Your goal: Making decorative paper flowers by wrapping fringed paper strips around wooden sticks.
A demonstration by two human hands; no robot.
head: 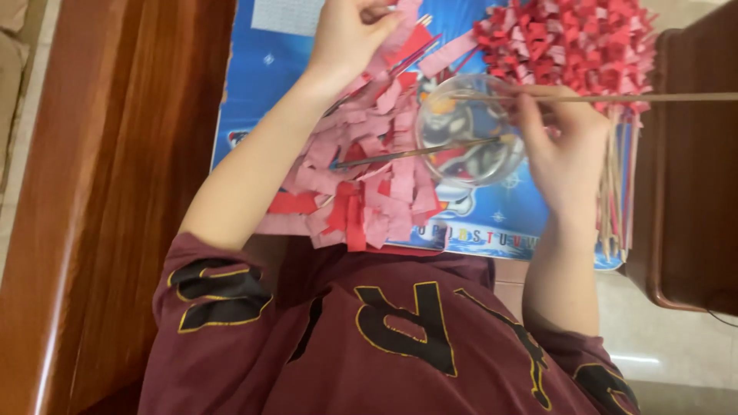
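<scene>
Far left, a broad brown wooden panel [131, 154] runs up the side of the scene. Next to it lies a blue printed mat [257, 73] that covers the counter in front of the person, whose dark red shirt [384, 346] fills the bottom of the view.

The left hand [350, 32] reaches forward over the mat. Its grip is pressed together around the upper end of a heap of pink and red paper strips [369, 169]. The fingers are curled tight into the paper near the top edge of the view. The rest of the heap spreads down across the mat towards the person's chest.

Just right of the heap sits a clear glass bowl [469, 138] on the mat. A thin dark brush [415, 154] lies from the paper across its rim into the bowl.

The right hand [561, 146] rests against the bowl's far side. Its grip pinches a thin wooden stick [661, 97], which lies level, with its near end over the bowl and its far end pointing off to the right.

Above that hand is a dense red fringed paper ball [569, 38]. Below the ball, a bundle of bare sticks [615, 200] lies along the mat's right edge. A dark wooden cabinet [692, 177] closes the right side, with pale floor tiles [661, 338] beneath.
</scene>
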